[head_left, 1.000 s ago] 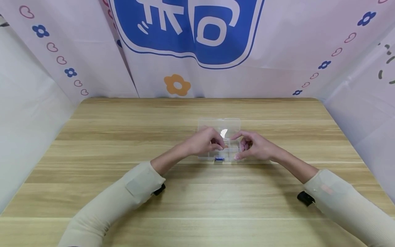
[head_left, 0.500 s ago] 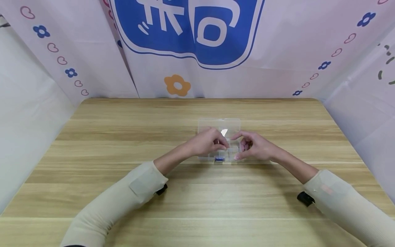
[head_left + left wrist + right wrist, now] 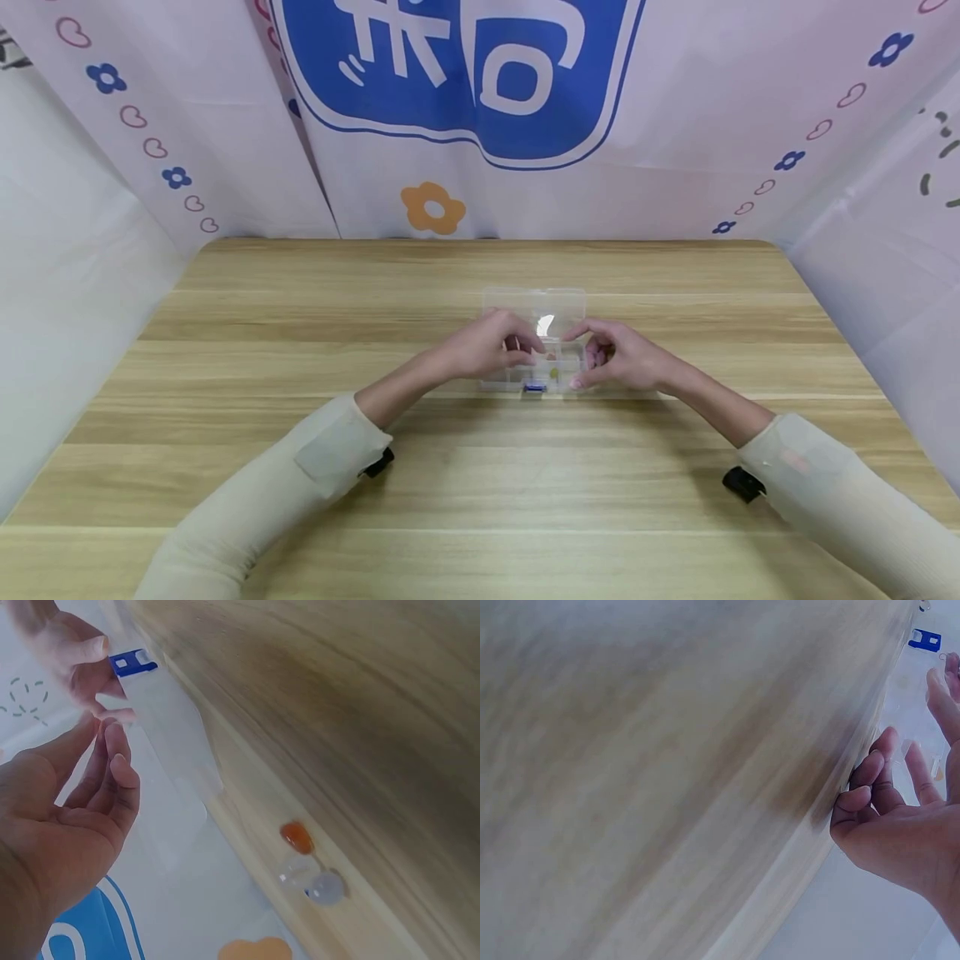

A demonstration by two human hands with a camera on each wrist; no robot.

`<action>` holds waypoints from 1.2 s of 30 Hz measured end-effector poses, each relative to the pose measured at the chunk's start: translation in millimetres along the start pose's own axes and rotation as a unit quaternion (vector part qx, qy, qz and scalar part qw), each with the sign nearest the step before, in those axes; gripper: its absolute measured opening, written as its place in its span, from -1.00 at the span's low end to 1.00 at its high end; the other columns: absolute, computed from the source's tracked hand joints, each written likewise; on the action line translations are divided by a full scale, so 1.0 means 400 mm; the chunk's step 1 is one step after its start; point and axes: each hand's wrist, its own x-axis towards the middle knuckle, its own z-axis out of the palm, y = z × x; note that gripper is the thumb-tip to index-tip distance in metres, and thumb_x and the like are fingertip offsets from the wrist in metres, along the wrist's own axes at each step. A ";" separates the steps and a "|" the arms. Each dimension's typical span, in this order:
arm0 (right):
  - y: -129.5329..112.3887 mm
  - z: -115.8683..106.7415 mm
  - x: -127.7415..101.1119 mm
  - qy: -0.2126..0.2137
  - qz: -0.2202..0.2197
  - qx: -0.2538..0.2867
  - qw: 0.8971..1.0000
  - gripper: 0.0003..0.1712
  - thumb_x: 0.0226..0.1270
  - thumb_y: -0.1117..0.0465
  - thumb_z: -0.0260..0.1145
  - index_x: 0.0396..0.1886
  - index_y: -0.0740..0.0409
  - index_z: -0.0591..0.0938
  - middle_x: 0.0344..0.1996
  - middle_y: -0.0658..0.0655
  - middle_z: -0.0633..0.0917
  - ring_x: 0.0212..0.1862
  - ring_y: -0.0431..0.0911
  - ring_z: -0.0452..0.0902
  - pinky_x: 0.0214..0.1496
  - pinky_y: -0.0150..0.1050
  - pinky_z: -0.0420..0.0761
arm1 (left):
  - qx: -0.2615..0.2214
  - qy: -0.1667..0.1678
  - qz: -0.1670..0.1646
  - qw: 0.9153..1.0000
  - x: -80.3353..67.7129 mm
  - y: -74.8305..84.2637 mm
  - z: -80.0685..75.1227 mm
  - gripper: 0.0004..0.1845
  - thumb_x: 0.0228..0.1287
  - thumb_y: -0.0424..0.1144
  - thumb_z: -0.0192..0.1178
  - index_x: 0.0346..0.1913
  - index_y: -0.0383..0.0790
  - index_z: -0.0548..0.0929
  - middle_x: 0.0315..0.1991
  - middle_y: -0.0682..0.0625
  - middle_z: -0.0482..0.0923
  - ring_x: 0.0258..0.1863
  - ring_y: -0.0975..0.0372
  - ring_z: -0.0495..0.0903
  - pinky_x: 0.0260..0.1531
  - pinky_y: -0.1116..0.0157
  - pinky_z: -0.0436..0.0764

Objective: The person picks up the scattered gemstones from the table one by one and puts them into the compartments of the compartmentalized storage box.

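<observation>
Box (image 3: 534, 354) unmoved; left hand (image 3: 487, 350) drew back slightly.

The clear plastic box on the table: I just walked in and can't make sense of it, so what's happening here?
A person in cream sleeves works over a small clear compartment box lying on the wooden table, its lid open toward the back. The left hand hovers over the box's left part, fingers bent, with nothing visibly held. The right hand steadies the box's right edge. A small yellow piece sits in a compartment, and a blue clasp shows at the near edge.
</observation>
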 end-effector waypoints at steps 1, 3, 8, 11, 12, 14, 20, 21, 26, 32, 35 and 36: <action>0.001 0.000 -0.001 0.001 0.000 0.000 1.000 -0.31 0.10 0.37 0.63 0.23 0.34 0.55 -0.45 0.10 0.58 -0.37 -0.10 0.43 -0.30 -0.36 0.45 | -0.001 0.001 0.001 1.000 -0.005 -0.003 -0.003 -0.84 0.37 -0.47 0.34 -0.05 -0.44 0.78 -0.20 -0.15 0.77 -0.29 0.21 0.70 -0.22 0.41 0.67; 0.001 0.000 -0.002 0.001 -0.001 0.001 1.000 -0.31 0.10 0.37 0.63 0.23 0.35 0.55 -0.45 0.10 0.58 -0.37 -0.11 0.43 -0.30 -0.36 0.45 | -0.003 0.003 -0.004 1.000 -0.016 -0.008 -0.010 -0.84 0.37 -0.47 0.33 -0.05 -0.46 0.77 -0.23 -0.15 0.76 -0.30 0.20 0.69 -0.23 0.39 0.67; 0.000 -0.001 -0.003 0.001 -0.001 0.000 1.000 -0.31 0.09 0.38 0.63 0.23 0.35 0.55 -0.45 0.09 0.59 -0.37 -0.11 0.43 -0.30 -0.36 0.45 | -0.006 0.010 -0.032 0.999 -0.053 -0.024 -0.027 -0.84 0.37 -0.45 0.34 -0.06 -0.46 0.77 -0.27 -0.11 0.76 -0.30 0.21 0.68 -0.25 0.36 0.67; -0.001 -0.002 -0.002 0.001 -0.003 -0.002 1.000 -0.31 0.09 0.38 0.63 0.23 0.35 0.55 -0.45 0.10 0.58 -0.37 -0.10 0.43 -0.30 -0.36 0.45 | -0.008 0.022 -0.036 0.999 -0.077 -0.035 -0.038 -0.84 0.36 -0.46 0.35 -0.06 -0.46 0.77 -0.26 -0.12 0.76 -0.31 0.20 0.67 -0.26 0.35 0.66; -0.002 -0.003 -0.002 0.001 -0.003 -0.003 1.000 -0.31 0.09 0.38 0.63 0.23 0.35 0.55 -0.45 0.10 0.58 -0.37 -0.10 0.43 -0.29 -0.36 0.45 | -0.008 0.026 -0.036 0.999 -0.085 -0.039 -0.041 -0.84 0.36 -0.46 0.35 -0.06 -0.46 0.77 -0.26 -0.11 0.76 -0.32 0.21 0.67 -0.27 0.34 0.66; -0.003 -0.003 -0.002 0.001 -0.005 -0.002 1.000 -0.30 0.10 0.37 0.63 0.23 0.35 0.54 -0.45 0.10 0.58 -0.37 -0.10 0.43 -0.29 -0.36 0.45 | -0.011 0.035 -0.036 0.999 -0.100 -0.048 -0.046 -0.84 0.35 -0.48 0.35 -0.06 -0.46 0.77 -0.26 -0.11 0.76 -0.32 0.21 0.67 -0.28 0.33 0.66; -0.001 0.000 -0.003 0.002 -0.003 -0.004 1.000 -0.31 0.10 0.37 0.63 0.22 0.35 0.55 -0.45 0.09 0.58 -0.37 -0.09 0.42 -0.29 -0.36 0.45 | -0.008 0.049 -0.050 0.998 -0.138 -0.068 -0.057 -0.85 0.34 -0.48 0.36 -0.07 -0.45 0.77 -0.27 -0.10 0.76 -0.32 0.20 0.68 -0.26 0.29 0.69; -0.001 0.000 -0.003 0.002 -0.003 -0.003 1.000 -0.32 0.10 0.37 0.63 0.22 0.35 0.55 -0.45 0.09 0.58 -0.37 -0.09 0.42 -0.29 -0.36 0.45 | -0.007 0.051 -0.052 0.997 -0.144 -0.071 -0.059 -0.85 0.34 -0.48 0.36 -0.08 -0.45 0.77 -0.27 -0.11 0.76 -0.32 0.19 0.68 -0.26 0.29 0.69; 0.001 0.001 -0.003 0.001 -0.006 -0.002 1.000 -0.32 0.11 0.37 0.63 0.22 0.36 0.54 -0.45 0.09 0.58 -0.37 -0.10 0.42 -0.29 -0.36 0.45 | -0.012 0.052 -0.063 0.997 -0.171 -0.089 -0.068 -0.85 0.34 -0.50 0.35 -0.07 -0.49 0.75 -0.28 -0.14 0.74 -0.32 0.17 0.67 -0.30 0.29 0.67; 0.002 0.000 -0.003 0.000 -0.006 0.002 1.000 -0.32 0.10 0.38 0.63 0.22 0.36 0.54 -0.46 0.09 0.58 -0.38 -0.11 0.42 -0.30 -0.36 0.44 | -0.015 0.051 -0.093 0.994 -0.203 -0.111 -0.081 -0.81 0.33 -0.50 0.35 -0.04 -0.52 0.74 -0.28 -0.13 0.73 -0.32 0.17 0.67 -0.35 0.32 0.66; 0.003 0.000 -0.002 0.000 -0.008 0.002 1.000 -0.32 0.10 0.38 0.63 0.22 0.36 0.54 -0.46 0.09 0.58 -0.38 -0.11 0.42 -0.30 -0.36 0.44 | -0.003 0.050 -0.098 0.994 -0.218 -0.122 -0.087 -0.83 0.32 -0.52 0.34 -0.06 -0.52 0.75 -0.26 -0.16 0.74 -0.30 0.14 0.69 -0.32 0.29 0.69; 0.004 0.000 -0.002 -0.001 -0.009 0.003 1.000 -0.32 0.10 0.38 0.63 0.21 0.36 0.54 -0.46 0.09 0.58 -0.38 -0.11 0.42 -0.30 -0.36 0.44 | 0.000 0.050 -0.098 0.994 -0.223 -0.126 -0.089 -0.84 0.32 -0.54 0.34 -0.07 -0.52 0.75 -0.26 -0.17 0.74 -0.30 0.13 0.69 -0.30 0.28 0.70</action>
